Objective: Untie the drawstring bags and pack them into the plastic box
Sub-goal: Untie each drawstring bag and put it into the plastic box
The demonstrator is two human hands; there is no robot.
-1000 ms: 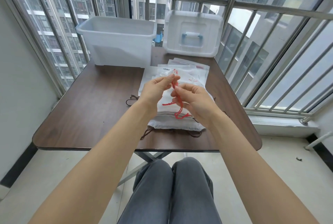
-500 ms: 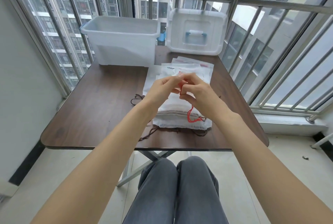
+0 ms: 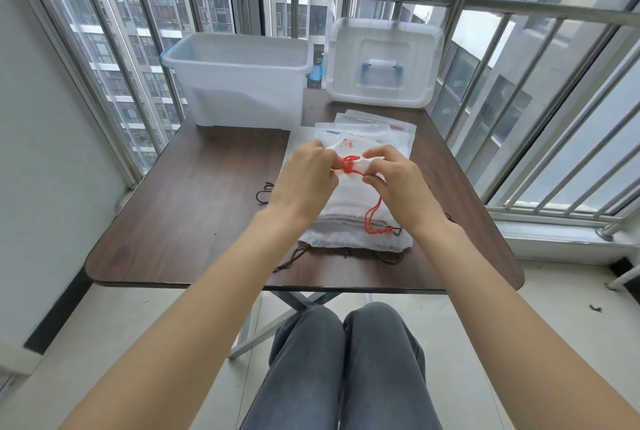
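A white drawstring bag is held up over a stack of white bags (image 3: 349,225) on the brown table (image 3: 194,215). Its red drawstring knot (image 3: 349,166) sits between my hands. My left hand (image 3: 304,180) pinches the knot from the left, and my right hand (image 3: 394,183) pinches the cord from the right. A loop of red cord (image 3: 374,218) hangs down below my right hand. The translucent plastic box (image 3: 239,79) stands open at the back of the table, left of centre.
The box lid (image 3: 384,62) with a blue handle leans against the railing at the back right. Flat plastic-wrapped packets (image 3: 381,128) lie behind the bag stack. Brown cords (image 3: 265,192) trail from the stack. Window bars surround the table; my knees are below its front edge.
My hands have drawn a little apart, so the red knot now shows between them. The hanging red loop has shifted slightly under my right hand.
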